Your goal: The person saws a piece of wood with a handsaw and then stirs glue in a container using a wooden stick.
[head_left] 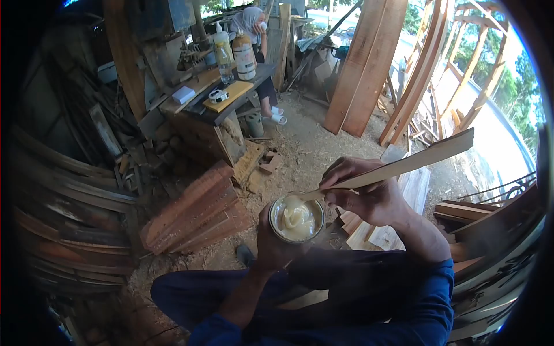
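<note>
My left hand (272,247) is wrapped around a round can (277,232) and holds it up above my lap. Thick cream-coloured paste (297,219) with a swirled surface lies inside the can. Pinched in my right hand (369,196) is a long, flat wooden stick (410,163), its wide end pointing up to the right. The stick's narrow end reaches into the paste at the can's upper rim.
On a workbench (248,78) stand two bottles (244,57), with a tape measure (219,96) on a yellow board. A seated person (266,69) is behind it. Reddish planks (196,213) lie ahead-left; tall boards (366,69) lean ahead-right. Shavings cover the floor.
</note>
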A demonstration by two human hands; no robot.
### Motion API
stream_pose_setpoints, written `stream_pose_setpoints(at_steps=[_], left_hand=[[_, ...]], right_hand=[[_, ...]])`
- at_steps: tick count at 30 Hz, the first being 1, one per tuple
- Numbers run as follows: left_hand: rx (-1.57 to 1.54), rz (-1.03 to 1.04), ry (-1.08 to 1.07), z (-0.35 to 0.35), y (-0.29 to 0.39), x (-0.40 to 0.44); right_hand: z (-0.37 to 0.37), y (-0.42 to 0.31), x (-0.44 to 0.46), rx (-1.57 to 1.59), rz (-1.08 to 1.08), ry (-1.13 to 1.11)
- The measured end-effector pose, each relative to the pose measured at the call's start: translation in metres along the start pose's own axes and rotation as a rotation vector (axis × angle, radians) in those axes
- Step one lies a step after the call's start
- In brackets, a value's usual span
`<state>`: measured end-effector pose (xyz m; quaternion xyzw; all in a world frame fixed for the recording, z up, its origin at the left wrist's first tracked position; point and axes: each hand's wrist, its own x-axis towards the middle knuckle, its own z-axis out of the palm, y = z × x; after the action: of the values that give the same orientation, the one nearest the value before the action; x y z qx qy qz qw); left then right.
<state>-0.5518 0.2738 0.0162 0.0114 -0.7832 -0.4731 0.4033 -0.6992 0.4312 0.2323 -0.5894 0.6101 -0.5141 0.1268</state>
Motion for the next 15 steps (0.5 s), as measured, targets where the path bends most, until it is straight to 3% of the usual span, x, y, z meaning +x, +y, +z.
stream_pose_setpoints(at_steps=[2,5,6,11,12,14,15], left_hand=[[-0.239,-0.101,-0.016,0.0,0.008,0.003],[-0.129,-0.079,-0.052,-0.003,0.009,-0.001],[0.075,0.035,-0.053,-0.004,0.005,-0.002],[-0.138,-0.116,0.026,-0.014,0.012,0.004],[-0.117,-0.153,0.014,-0.016,0.02,0.007],[-0.09,-0.204,-0.015,-0.015,0.025,0.006],[-0.014,-0.074,-0.007,-0.011,0.025,0.004]], right_hand=[[-0.002,0.002,0.003,-0.115,-0.08,-0.033],[0.01,0.023,0.001,-0.162,-0.082,-0.097],[0.013,0.033,0.001,-0.215,-0.09,-0.09],[0.013,0.033,-0.007,-0.211,-0.018,-0.227],[0.02,0.035,-0.006,-0.211,-0.128,-0.258],[0.037,0.048,-0.002,-0.138,-0.143,-0.203],[0.04,0.055,0.001,-0.091,-0.184,-0.142]])
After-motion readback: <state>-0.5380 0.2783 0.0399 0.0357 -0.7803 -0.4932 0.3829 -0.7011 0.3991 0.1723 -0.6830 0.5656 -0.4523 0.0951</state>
